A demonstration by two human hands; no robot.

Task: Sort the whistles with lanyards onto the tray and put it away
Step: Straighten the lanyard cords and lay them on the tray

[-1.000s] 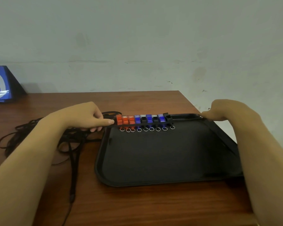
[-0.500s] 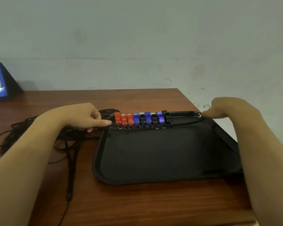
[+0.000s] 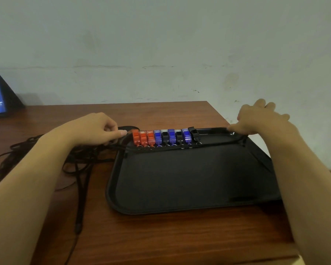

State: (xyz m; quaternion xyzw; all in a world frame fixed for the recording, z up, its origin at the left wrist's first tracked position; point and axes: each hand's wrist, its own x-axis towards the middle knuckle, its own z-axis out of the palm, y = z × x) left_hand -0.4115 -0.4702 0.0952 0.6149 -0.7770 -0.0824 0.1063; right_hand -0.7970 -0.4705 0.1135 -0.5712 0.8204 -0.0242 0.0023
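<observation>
Whistles [image 3: 164, 137] lined along black tray's [image 3: 180, 188] far edge on table [image 3: 161, 236]. Left hand [image 3: 92, 129] pinches lanyard [image 3: 161, 148] stretched across tray. Right hand [image 3: 260, 119] pinches other end, other fingers spread.

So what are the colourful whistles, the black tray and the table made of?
The whistles look like shiny plastic: bright red, blue and black, partly see-through, with small metal-looking rings. The tray seems to be matte black plastic, with a moulded rim and a soft sheen. The table looks like reddish-brown wood or wood veneer; faint grain shows, so I cannot tell which.
</observation>
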